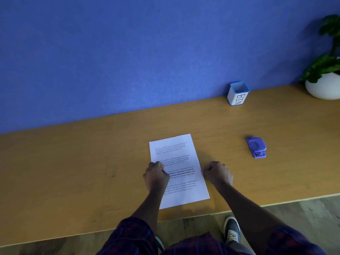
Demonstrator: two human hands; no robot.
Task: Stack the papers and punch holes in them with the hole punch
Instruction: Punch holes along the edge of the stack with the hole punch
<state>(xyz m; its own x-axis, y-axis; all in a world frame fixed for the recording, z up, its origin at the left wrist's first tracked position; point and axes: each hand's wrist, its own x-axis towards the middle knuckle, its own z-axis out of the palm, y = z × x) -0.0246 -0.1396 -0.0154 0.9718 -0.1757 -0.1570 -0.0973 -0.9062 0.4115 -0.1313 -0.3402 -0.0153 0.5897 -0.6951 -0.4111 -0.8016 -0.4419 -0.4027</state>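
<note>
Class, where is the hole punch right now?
In the head view, the hole punch lies on the table, right of the papers and nearer than the bin.

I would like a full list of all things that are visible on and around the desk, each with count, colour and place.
papers: one stack showing as a single white printed sheet, middle of the desk near the front edge
hole punch: one, purple-blue, on the desk to the right of the papers, apart from them
container marked BIN: one, white with blue rim, at the back of the desk by the wall
plant pot: one, white, with green leaves, far right back of the desk
desk: one, brown wood
wall: blue, behind the desk
shoe: one clearly seen, dark and light, on the floor below the desk edge
left hand: on the left side of the papers
right hand: curled at the papers' right edge
</note>
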